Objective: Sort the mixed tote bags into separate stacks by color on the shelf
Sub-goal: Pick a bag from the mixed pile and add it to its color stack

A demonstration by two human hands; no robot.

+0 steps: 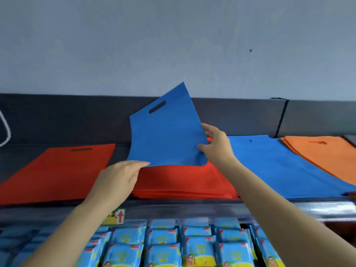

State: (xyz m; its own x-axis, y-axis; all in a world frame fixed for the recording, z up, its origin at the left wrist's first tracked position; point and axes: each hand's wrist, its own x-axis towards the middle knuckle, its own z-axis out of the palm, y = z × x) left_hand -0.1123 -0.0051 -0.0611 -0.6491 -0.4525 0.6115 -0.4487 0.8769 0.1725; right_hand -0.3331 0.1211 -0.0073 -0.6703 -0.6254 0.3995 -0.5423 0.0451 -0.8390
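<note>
A blue tote bag (165, 132) with a cut-out handle stands tilted up above the middle stack of red bags (183, 182). My right hand (215, 145) pinches its lower right edge. My left hand (119, 178) lies with straight fingers on the red stack, fingertips touching the blue bag's lower left corner. A single red bag (57, 170) lies flat at the left. A blue bag stack (279, 166) lies right of the middle, and an orange stack (323, 153) sits at the far right.
The bags lie on a dark shelf top (123, 151) with a dark back panel against a pale wall. Below the shelf's front edge, rows of light blue packets (192, 245) fill the lower level. A white cord (5, 132) hangs at the far left.
</note>
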